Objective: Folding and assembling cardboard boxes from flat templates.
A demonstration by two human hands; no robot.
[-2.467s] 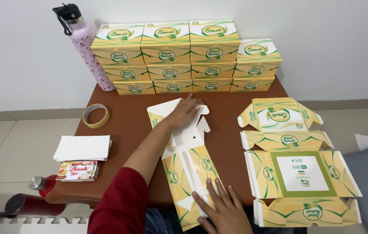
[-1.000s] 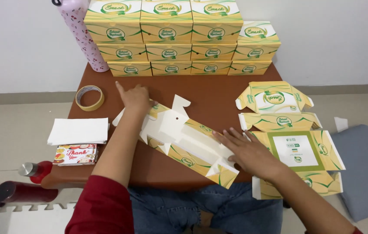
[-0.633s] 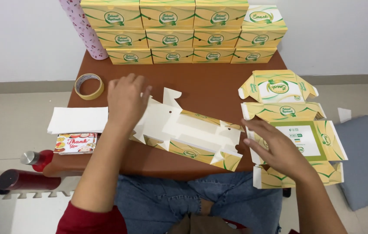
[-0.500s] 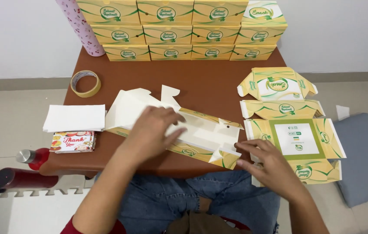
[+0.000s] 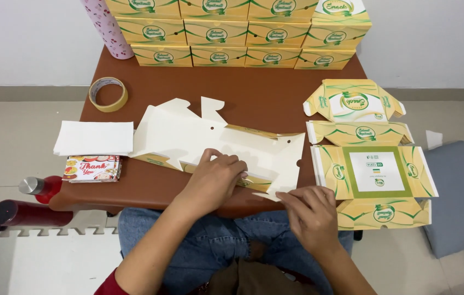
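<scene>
A flat die-cut cardboard box blank (image 5: 188,134), white inside and yellow-green outside, lies across the brown table (image 5: 254,93). My left hand (image 5: 215,177) presses down on its near middle, fingers curled over a folded side panel. At the blank's near right corner, by the table's front edge, my right hand (image 5: 311,216) pinches a flap between thumb and fingers. A stack of unfolded yellow blanks (image 5: 374,175) lies just right of that hand.
Rows of assembled yellow boxes (image 5: 232,33) are stacked at the back. A tape roll (image 5: 108,94), white paper sheets (image 5: 94,137) and small printed cards (image 5: 92,167) sit at the left. A pink bottle (image 5: 107,27) stands back left. A grey chair (image 5: 459,199) is at the right.
The blank has been turned from lengthwise to lying across the table with its white inside up. Both hands have come to its near edge, and the left has folded a side panel.
</scene>
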